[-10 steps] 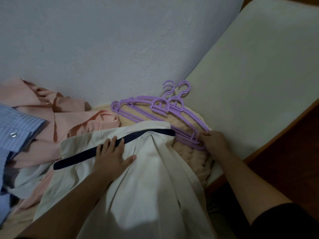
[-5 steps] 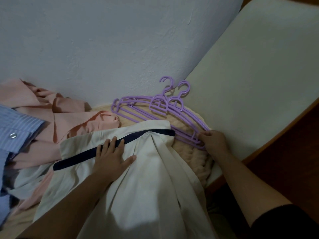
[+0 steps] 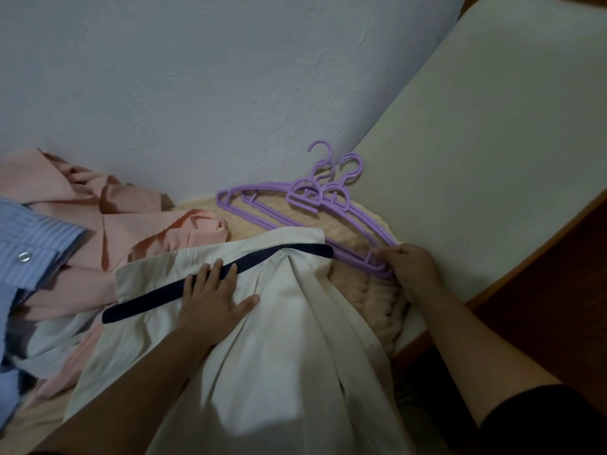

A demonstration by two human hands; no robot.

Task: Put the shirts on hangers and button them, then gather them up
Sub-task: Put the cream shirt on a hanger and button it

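My left hand (image 3: 213, 300) lies flat, fingers (image 3: 210, 274) spread, on the cream shirt (image 3: 262, 356) and its navy collar band (image 3: 164, 292). My right hand (image 3: 410, 267) pinches the near end of the purple hangers (image 3: 295, 205) stacked on the beige blanket (image 3: 361, 290). Pink shirt (image 3: 108, 224) and blue shirt (image 3: 29, 244) lie left.

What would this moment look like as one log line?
left hand: flat on cream shirt with navy band | right hand: grips end of purple plastic hangers | shirt: not yet on hanger
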